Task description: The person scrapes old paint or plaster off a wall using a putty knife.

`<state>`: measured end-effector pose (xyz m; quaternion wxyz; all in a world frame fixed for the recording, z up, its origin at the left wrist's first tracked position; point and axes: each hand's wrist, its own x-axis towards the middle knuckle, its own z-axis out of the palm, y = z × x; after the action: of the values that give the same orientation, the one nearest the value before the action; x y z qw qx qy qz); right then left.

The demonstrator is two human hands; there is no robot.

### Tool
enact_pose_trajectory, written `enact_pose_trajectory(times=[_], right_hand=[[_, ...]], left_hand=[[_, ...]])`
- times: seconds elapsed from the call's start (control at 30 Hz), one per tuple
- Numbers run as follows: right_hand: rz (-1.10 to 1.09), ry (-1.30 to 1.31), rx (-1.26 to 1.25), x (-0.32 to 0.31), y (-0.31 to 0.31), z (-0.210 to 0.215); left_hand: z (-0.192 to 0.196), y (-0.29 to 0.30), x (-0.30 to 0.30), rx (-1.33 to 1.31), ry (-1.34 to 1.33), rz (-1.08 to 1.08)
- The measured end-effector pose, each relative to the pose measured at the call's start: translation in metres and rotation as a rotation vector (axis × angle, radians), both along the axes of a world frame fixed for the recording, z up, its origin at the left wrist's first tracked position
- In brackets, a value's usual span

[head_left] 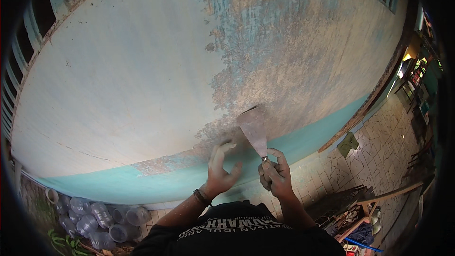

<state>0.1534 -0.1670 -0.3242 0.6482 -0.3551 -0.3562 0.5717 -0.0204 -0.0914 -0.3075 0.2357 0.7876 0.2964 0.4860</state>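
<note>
A wide metal scraper stands blade-up against a painted wall, its edge at the border between white paint and bare scraped plaster. My right hand is closed around the scraper's handle at the bottom. My left hand rests beside it with fingers spread, touching the wall near the turquoise band of paint. A dark bracelet sits on my left wrist.
Several clear plastic bottles lie heaped on the floor at lower left. A stone-tiled floor runs to the right, with a green rag, wooden planks and clutter at lower right. Railings curve along the left rim.
</note>
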Motion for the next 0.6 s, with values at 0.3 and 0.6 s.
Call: enact_pose_trajectory(times=[0.3, 0.6], right_hand=[[0.105, 0.206, 0.207, -0.014, 0.015, 0.039], [-0.324, -0.686, 0.645, -0.006, 0.069, 0.034]], left_hand=[[0.037, 0.014, 0.045, -0.884, -0.720, -0.501], [0.077, 0.025, 0.052, -0.503, -0.692, -0.182]])
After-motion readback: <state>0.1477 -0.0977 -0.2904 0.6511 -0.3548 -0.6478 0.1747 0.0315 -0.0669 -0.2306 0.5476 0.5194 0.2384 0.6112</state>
